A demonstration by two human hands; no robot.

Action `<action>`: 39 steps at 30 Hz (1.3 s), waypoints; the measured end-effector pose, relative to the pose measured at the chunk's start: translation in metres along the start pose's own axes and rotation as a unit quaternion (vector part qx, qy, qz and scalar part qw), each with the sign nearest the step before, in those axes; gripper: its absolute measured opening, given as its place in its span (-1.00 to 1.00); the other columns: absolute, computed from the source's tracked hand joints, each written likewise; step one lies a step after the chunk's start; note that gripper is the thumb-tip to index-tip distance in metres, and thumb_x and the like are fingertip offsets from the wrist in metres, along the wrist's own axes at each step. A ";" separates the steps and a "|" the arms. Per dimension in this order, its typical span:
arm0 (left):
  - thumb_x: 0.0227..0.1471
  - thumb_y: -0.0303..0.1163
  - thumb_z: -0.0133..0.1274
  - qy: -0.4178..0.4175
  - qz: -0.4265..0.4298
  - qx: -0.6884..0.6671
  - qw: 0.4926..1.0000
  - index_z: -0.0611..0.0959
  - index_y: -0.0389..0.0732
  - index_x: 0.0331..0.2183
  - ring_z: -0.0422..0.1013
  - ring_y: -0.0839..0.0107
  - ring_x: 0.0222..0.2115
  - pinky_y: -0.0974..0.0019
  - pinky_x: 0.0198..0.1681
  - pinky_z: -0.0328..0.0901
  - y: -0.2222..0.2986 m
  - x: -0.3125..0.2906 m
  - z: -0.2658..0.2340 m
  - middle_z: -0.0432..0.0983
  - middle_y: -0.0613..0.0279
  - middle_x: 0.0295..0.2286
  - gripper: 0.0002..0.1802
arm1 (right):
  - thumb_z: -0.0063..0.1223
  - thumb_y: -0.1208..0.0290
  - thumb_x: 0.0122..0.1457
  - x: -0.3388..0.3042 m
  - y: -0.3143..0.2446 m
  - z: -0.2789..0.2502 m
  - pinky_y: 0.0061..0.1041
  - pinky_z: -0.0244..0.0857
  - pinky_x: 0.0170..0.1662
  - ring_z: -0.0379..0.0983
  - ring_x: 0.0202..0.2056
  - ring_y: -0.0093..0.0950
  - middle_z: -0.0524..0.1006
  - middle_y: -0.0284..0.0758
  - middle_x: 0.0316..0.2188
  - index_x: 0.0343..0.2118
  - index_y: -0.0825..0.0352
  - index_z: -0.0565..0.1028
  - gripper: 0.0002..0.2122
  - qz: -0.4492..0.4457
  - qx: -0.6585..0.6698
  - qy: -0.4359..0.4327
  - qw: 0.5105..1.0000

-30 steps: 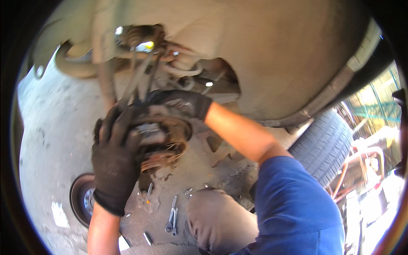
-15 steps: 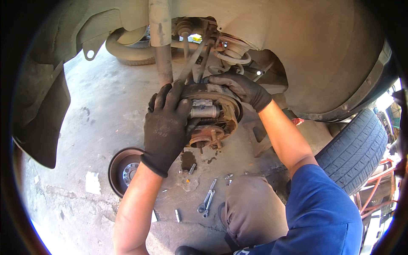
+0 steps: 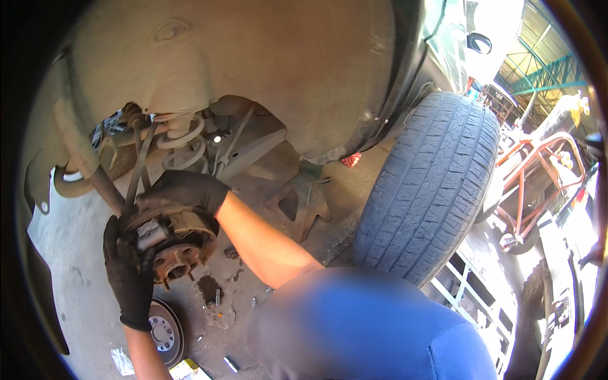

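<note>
Rusty and uncovered, the drum brake assembly point(image 3: 183, 223) sits at left under the wheel arch, its hub and studs point(image 3: 178, 261) facing me. My left hand point(image 3: 130, 269), in a dark glove, grips its left edge, fingers up along the side and thumb toward the front. Over the top edge my gloved right hand point(image 3: 185, 189) is closed; its fingertips are hidden behind the plate. Between the hands shows a silver-grey cylinder-shaped part point(image 3: 152, 233). Below my left hand a brake drum point(image 3: 166, 332) lies on the floor, partly covered by my wrist.
A tyre point(image 3: 430, 183) stands at right, beside red metal frames point(image 3: 538, 171). Under the car is a jack stand point(image 3: 307, 199); a coil spring point(image 3: 190, 145) and a strut point(image 3: 88, 158) rise behind the brake. Small metal parts point(image 3: 218, 297) and a yellow-white packet point(image 3: 189, 368) lie on the floor.
My view has swung right, so the brake now appears farther left and the tyre fills more of the picture. Both hands remain on the brake assembly; my left hand sits lower along its side.
</note>
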State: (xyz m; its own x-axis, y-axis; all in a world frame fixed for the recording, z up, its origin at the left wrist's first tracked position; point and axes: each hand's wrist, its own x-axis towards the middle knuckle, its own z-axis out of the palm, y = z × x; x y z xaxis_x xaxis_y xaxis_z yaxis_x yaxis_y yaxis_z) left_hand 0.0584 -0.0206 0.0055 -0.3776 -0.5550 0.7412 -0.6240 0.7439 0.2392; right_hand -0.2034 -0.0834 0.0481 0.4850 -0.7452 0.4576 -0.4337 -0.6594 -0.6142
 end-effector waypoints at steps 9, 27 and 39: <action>-0.15 -0.51 0.46 -0.092 -0.129 -0.118 0.980 0.22 -0.23 0.37 0.34 0.15 0.23 0.14 0.29 0.29 -0.031 0.013 0.001 0.34 0.00 0.22 0.12 | 0.25 -0.24 0.15 -0.004 0.002 0.009 -0.21 0.42 -0.16 0.62 -0.33 -0.16 0.69 -0.06 -0.36 -0.28 0.23 0.75 -0.48 -0.027 -0.018 0.046 0.998; -0.30 0.04 0.61 -0.189 -0.198 -0.033 0.961 0.46 -0.35 0.09 0.55 -0.08 -0.07 0.00 0.02 0.45 -0.001 0.045 -0.027 0.56 -0.17 -0.07 0.06 | 0.13 -0.09 0.38 -0.003 -0.013 -0.012 -0.50 0.40 0.07 0.60 -0.05 -0.53 0.71 -0.24 -0.04 0.05 0.40 0.66 -0.45 0.133 0.289 -0.088 0.944; -0.21 0.09 0.54 -0.191 -0.019 -0.138 0.972 0.47 -0.37 0.12 0.53 -0.16 -0.04 -0.05 0.07 0.42 -0.043 0.045 -0.026 0.56 -0.25 -0.06 0.03 | 0.13 0.16 0.41 -0.002 -0.010 -0.002 -0.55 0.46 -0.05 0.60 -0.15 -0.60 0.67 -0.38 -0.13 -0.01 0.42 0.61 -0.64 0.192 0.255 0.098 0.943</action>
State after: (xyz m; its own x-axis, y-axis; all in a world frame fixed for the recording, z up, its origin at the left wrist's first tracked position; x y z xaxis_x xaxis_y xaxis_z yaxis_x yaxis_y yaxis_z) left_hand 0.0857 -0.0679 0.0454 -0.6169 -0.6425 0.4545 -0.4553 0.7624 0.4598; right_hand -0.2014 -0.0753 0.0549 0.1949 -0.9560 0.2192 -0.1034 -0.2423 -0.9647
